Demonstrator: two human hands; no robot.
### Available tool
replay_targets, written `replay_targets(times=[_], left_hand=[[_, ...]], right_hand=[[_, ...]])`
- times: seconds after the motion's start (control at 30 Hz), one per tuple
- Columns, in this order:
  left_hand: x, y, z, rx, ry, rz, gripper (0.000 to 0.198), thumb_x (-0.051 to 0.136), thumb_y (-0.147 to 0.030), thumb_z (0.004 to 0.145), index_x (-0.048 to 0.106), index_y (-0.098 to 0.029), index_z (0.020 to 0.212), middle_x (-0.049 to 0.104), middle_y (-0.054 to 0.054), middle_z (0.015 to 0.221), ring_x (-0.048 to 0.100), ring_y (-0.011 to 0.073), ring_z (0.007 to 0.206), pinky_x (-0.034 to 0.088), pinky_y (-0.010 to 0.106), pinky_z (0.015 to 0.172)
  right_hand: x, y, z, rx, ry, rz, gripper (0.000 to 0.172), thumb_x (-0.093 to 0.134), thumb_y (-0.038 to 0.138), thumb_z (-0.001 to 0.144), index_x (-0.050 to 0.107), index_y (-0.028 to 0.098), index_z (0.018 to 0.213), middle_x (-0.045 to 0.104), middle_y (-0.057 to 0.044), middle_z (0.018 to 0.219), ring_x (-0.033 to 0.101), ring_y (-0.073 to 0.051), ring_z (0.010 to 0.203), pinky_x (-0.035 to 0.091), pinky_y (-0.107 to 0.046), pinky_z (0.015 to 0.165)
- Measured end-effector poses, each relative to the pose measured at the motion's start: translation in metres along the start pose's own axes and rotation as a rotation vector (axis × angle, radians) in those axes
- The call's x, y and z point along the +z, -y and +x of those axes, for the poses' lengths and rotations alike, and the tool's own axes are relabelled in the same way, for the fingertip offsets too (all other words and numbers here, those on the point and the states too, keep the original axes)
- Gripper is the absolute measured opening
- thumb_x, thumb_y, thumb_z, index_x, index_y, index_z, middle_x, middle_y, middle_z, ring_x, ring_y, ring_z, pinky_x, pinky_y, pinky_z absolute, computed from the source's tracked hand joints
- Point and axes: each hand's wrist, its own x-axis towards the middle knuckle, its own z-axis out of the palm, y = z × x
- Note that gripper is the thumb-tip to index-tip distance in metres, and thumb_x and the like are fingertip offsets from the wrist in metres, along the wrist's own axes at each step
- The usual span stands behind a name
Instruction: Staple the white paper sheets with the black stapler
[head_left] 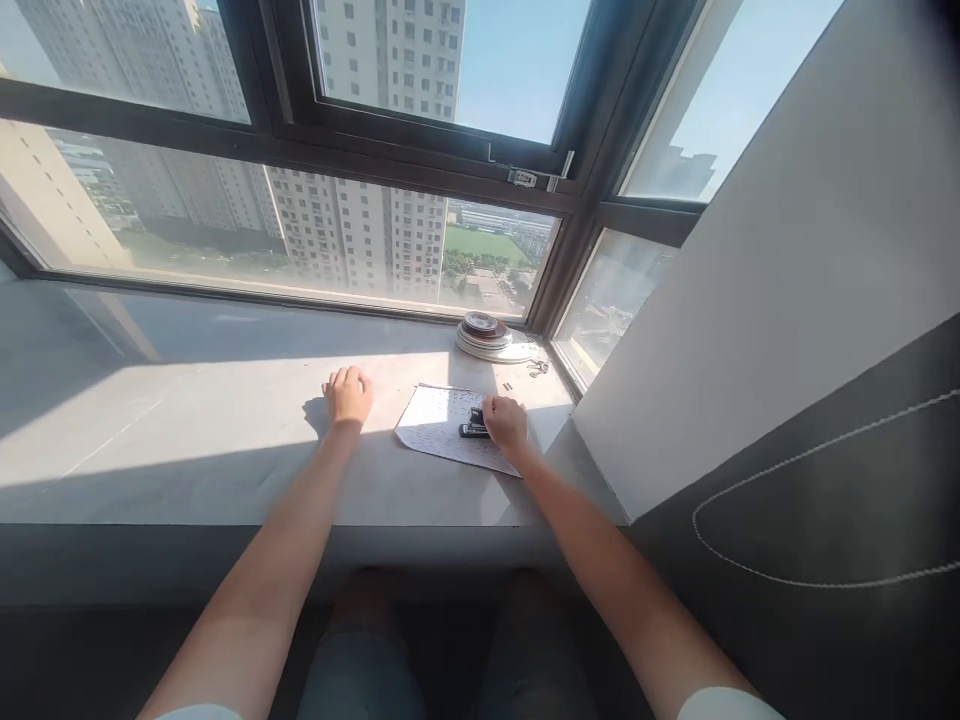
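My right hand point(506, 422) is closed around the back end of a black stapler point(472, 430), whose front points left. The stapler lies over a sheet of paper point(431, 420) covered in dark marks, and my hand hides part of both. To the left, apart from the paper, my left hand point(349, 396) is at the windowsill point(225, 410) with its fingers curled in. No object shows in it, though its palm is hidden. A shadow falls on the sill beside it.
Behind the paper, a stack of round dishes or lids point(487, 338) stands by the window frame. Small metal pieces, perhaps keys point(538, 368), lie to its right, with tiny dark bits point(508, 386) nearby. A white wall point(750, 230) slopes in at right; a beaded cord point(720, 560) hangs below.
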Motion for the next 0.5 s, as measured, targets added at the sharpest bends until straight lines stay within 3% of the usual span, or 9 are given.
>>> replay_targets(times=[0.17,0.27,0.37,0.5], left_hand=[[-0.011,-0.004,-0.032,0.040,0.181,0.153,0.043,0.037,-0.021,0.099,0.071,-0.016,0.124,0.064,0.022,0.130,0.051,0.0385,0.132,0.034,0.051,0.111],[-0.021,0.023,-0.054,0.038,0.238,0.187,0.051,0.035,-0.026,0.100,0.065,-0.017,0.140,0.059,0.023,0.145,0.051,0.0390,0.137,0.027,0.059,0.118],[-0.034,0.058,-0.067,-0.024,0.288,0.197,0.057,0.033,-0.037,0.101,0.059,-0.025,0.150,0.047,0.020,0.163,0.040,0.0443,0.149,0.020,0.076,0.116],[-0.043,0.077,-0.070,-0.037,0.310,0.217,0.059,0.031,-0.039,0.102,0.055,-0.025,0.154,0.042,0.017,0.168,0.034,0.0428,0.154,0.022,0.077,0.116]], right_hand=[[-0.015,-0.019,-0.006,-0.004,-0.040,0.129,0.058,0.028,0.046,0.106,0.053,0.023,0.059,0.061,-0.007,0.061,0.059,-0.022,0.062,0.049,-0.034,0.063],[-0.023,-0.037,-0.012,-0.024,-0.115,0.281,0.054,0.021,0.044,0.106,0.059,0.023,0.073,0.070,-0.009,0.078,0.066,-0.025,0.078,0.054,-0.036,0.071],[-0.027,-0.057,-0.016,-0.073,-0.113,0.369,0.040,0.036,0.047,0.101,0.060,0.024,0.080,0.072,-0.010,0.086,0.067,-0.028,0.088,0.056,-0.040,0.078],[-0.028,-0.068,-0.010,-0.119,-0.072,0.427,0.032,0.047,0.048,0.098,0.065,0.024,0.088,0.073,-0.011,0.100,0.066,-0.029,0.100,0.056,-0.044,0.089]])
